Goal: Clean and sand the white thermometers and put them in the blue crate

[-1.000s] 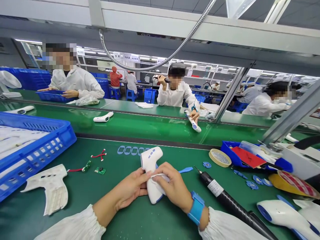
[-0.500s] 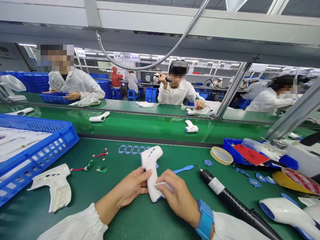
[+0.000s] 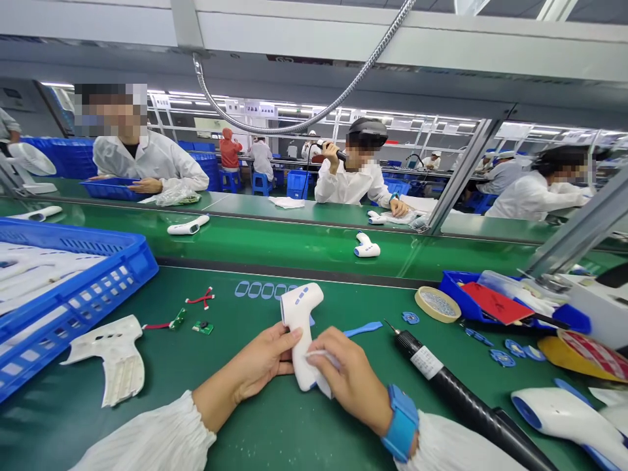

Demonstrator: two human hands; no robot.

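Observation:
My left hand (image 3: 265,360) is closed around the handle of a white forehead thermometer (image 3: 300,333), held upright with its small blue buttons facing me. My right hand (image 3: 350,376) pinches a thin white piece (image 3: 324,384) against the lower handle; fingers cover most of it, and I cannot tell whether it is a cloth or a cover. A blue strip tool (image 3: 364,328) lies beyond my right hand. To the left rest an open white housing half (image 3: 115,360), a small green circuit board (image 3: 203,327) and a red-wired connector (image 3: 201,299).
A blue crate (image 3: 122,261) of white housings stands at left. On the right are a black electric screwdriver (image 3: 451,389), a round dish of screws (image 3: 437,305), a blue parts bin (image 3: 449,288) and another thermometer (image 3: 559,415). Beyond runs a green conveyor (image 3: 275,245); co-workers sit across it.
The thermometers on the conveyor have shifted left. My hands keep their grip on the thermometer and white piece, and more of the piece shows below my right fingers. The view has shifted slightly.

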